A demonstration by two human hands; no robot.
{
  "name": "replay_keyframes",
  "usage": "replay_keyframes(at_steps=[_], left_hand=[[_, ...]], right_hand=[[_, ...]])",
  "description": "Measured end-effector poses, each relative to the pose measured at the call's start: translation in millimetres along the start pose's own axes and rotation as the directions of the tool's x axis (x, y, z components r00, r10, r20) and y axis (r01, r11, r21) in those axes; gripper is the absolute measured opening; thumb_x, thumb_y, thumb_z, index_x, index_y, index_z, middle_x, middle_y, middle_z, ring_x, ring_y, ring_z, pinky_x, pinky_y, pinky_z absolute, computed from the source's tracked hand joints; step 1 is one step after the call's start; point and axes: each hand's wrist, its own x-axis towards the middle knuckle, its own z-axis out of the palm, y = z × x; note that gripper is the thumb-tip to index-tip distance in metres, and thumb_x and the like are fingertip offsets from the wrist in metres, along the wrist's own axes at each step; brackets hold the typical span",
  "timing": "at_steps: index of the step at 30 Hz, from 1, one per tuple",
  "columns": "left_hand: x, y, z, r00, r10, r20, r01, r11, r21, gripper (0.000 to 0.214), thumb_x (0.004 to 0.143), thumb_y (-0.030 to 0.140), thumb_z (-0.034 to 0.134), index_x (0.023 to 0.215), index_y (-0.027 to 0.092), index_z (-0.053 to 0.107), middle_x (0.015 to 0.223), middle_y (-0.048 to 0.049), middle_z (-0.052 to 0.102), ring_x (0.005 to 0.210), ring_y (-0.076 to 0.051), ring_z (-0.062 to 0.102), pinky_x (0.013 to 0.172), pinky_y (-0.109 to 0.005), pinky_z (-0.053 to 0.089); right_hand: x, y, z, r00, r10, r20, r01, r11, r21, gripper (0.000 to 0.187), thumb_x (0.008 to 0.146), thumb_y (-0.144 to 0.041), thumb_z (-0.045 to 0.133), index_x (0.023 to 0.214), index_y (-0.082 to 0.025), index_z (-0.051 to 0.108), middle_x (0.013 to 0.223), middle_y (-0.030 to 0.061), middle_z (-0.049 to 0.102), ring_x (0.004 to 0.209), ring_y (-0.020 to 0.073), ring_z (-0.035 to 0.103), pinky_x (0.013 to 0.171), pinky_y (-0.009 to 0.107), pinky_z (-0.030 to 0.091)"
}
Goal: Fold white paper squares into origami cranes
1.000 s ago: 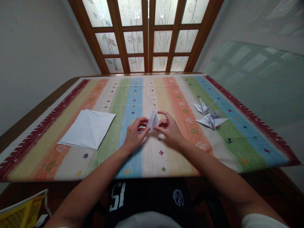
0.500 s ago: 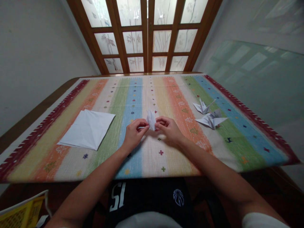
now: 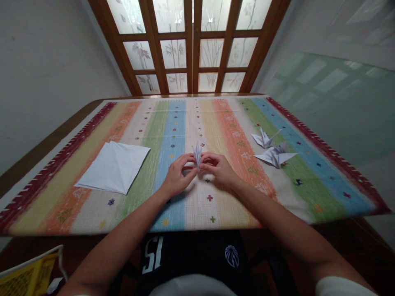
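Observation:
Between my hands, just above the cloth, a small white piece of folded paper (image 3: 197,155) stands upright, its narrow pointed edge turned toward me. My left hand (image 3: 178,174) pinches it from the left, thumb at the lower edge and fingers behind. My right hand (image 3: 218,167) grips it from the right, with fingertips and thumb closed on its side. The fingers cover part of the folds. To the right lie two finished paper cranes, a nearer one (image 3: 275,156) with wings spread and a farther one (image 3: 263,139) beside it.
A stack of white square paper sheets (image 3: 114,167) lies on the left of the striped tablecloth (image 3: 160,123). A yellow basket (image 3: 27,277) is below the table at the lower left. Wooden doors with glass panes (image 3: 193,45) stand beyond the table's far edge.
The folded paper has turned so that it shows a thinner edge. My left hand has shifted slightly right, closer to my right hand. The cranes and the sheets stay put.

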Motion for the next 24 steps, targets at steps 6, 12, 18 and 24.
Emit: replay_keyframes(at_steps=[6,12,18,24], left_hand=[[-0.9,-4.6,-0.3,0.999,0.001,-0.048,0.002,0.999,0.045,0.021,0.093,0.038,0.082,0.104,0.02,0.078,0.133,-0.013,0.066,0.112,-0.023,0.073,0.089,-0.038,0.07],[-1.0,-5.7,-0.3,0.995,0.016,-0.1,-0.013,0.999,0.029,0.017,0.093,0.032,0.079,0.106,0.02,0.082,0.128,-0.0116,0.07,0.107,-0.021,0.075,0.09,-0.038,0.071],[1.5,-3.0,-1.6,0.975,-0.07,-0.209,0.06,0.997,-0.056,0.019,0.091,0.028,0.077,0.108,0.022,0.079,0.117,-0.0087,0.075,0.102,-0.02,0.075,0.081,-0.03,0.069],[2.9,-6.8,-0.7,0.969,-0.143,-0.199,0.116,0.983,-0.138,0.017,0.088,0.026,0.075,0.104,0.022,0.073,0.11,-0.0063,0.075,0.091,-0.017,0.074,0.074,-0.027,0.063]], right_hand=[[-0.1,2.3,1.7,1.0,-0.01,-0.004,0.01,1.0,-0.015,0.034,0.076,-0.051,0.092,0.086,-0.023,0.076,0.106,0.006,0.076,0.09,0.0189,0.071,0.086,0.036,0.06],[0.2,2.0,3.1,1.0,-0.009,-0.013,0.008,0.999,-0.051,0.033,0.078,-0.05,0.09,0.088,-0.023,0.073,0.089,0.0024,0.073,0.084,0.0191,0.069,0.083,0.035,0.06],[0.0,-0.1,1.1,0.998,-0.042,-0.049,0.036,0.994,-0.107,0.029,0.086,-0.05,0.084,0.093,-0.023,0.075,0.097,0.0048,0.075,0.084,0.0191,0.07,0.076,0.034,0.059],[-1.3,-2.2,3.2,0.992,-0.042,-0.116,0.037,0.998,-0.051,0.037,0.083,-0.046,0.089,0.104,-0.026,0.066,0.089,-0.0001,0.074,0.081,0.0177,0.071,0.076,0.031,0.058]])
